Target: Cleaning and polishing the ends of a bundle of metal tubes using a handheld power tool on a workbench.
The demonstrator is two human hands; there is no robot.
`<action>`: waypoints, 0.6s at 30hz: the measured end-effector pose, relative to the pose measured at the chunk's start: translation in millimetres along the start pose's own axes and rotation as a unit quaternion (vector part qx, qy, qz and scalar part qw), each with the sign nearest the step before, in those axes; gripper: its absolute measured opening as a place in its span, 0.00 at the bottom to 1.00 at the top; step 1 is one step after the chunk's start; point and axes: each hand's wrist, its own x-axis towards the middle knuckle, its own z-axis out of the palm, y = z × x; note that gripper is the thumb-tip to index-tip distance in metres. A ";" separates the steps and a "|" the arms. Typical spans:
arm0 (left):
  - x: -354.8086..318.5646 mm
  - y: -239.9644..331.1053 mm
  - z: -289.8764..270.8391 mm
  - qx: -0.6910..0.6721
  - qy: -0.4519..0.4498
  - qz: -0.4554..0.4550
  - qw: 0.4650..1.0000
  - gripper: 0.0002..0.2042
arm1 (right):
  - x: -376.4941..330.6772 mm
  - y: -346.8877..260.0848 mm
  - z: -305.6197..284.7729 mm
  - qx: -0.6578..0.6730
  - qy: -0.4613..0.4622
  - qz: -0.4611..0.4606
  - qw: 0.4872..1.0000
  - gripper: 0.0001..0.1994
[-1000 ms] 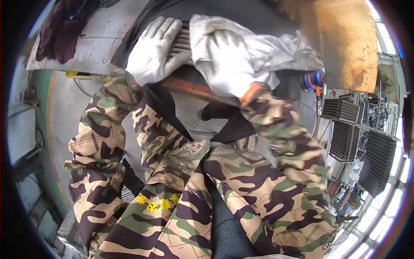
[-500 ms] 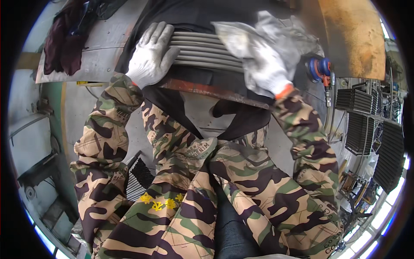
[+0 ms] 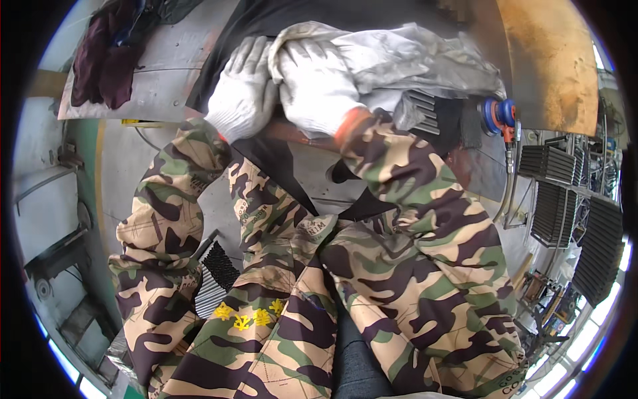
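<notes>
My left hand (image 3: pixel 242 90), in a white work glove, lies flat with its fingers stretched forward, at the left end of a row of grey metal rods (image 3: pixel 423 112). Right beside it, my right hand (image 3: pixel 318 78), also gloved, presses a crumpled whitish-grey cloth (image 3: pixel 412 56) down over the rods. The cloth trails off to the right and covers most of the row; only some right ends of the rods show below it. The fingers of my right hand lie over the cloth's left part, and its thumb is hard to make out.
Black fabric (image 3: pixel 226 60) covers the bench under the rods. A blue and orange air sander (image 3: pixel 497 117) with a hose lies at the right. Dark red cloth (image 3: pixel 106 73) rests at the far left. Racks of dark bars (image 3: pixel 555 213) stand on the right, beyond the bench.
My right hand has slid left along the rods with the cloth, from their right end up to my left hand. The left hand has stayed almost in place.
</notes>
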 end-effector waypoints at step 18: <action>19.4 7.6 -14.0 0.002 0.039 0.062 0.997 0.31 | -34.5 23.6 -22.2 -0.020 0.018 -0.001 1.000 0.18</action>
